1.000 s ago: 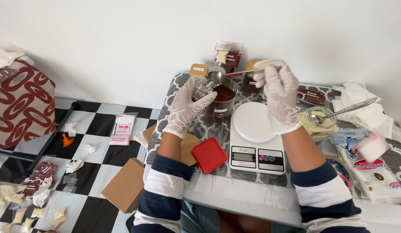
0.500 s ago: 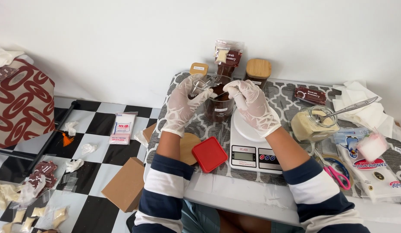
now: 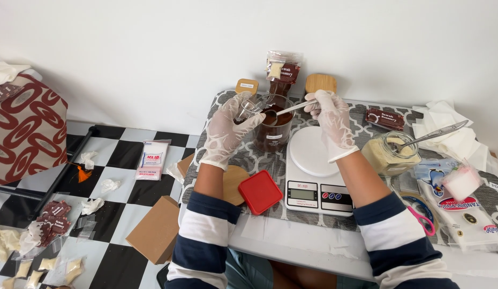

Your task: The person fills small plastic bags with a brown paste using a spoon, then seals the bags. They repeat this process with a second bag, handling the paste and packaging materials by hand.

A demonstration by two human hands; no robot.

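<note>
A metal spoon [image 3: 285, 110] dips into an open glass jar [image 3: 272, 127] of brown powder, beside a small tilted clear packet [image 3: 247, 108]

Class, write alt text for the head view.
Gloved right hand dips a spoon into a jar of brown powder; the left hand holds a small clear cup beside it. White scale nearby.

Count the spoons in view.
2: one spoon in the right hand, its bowl inside the jar of brown powder; one spoon standing in the jar of beige powder. Others may be hidden.
</note>
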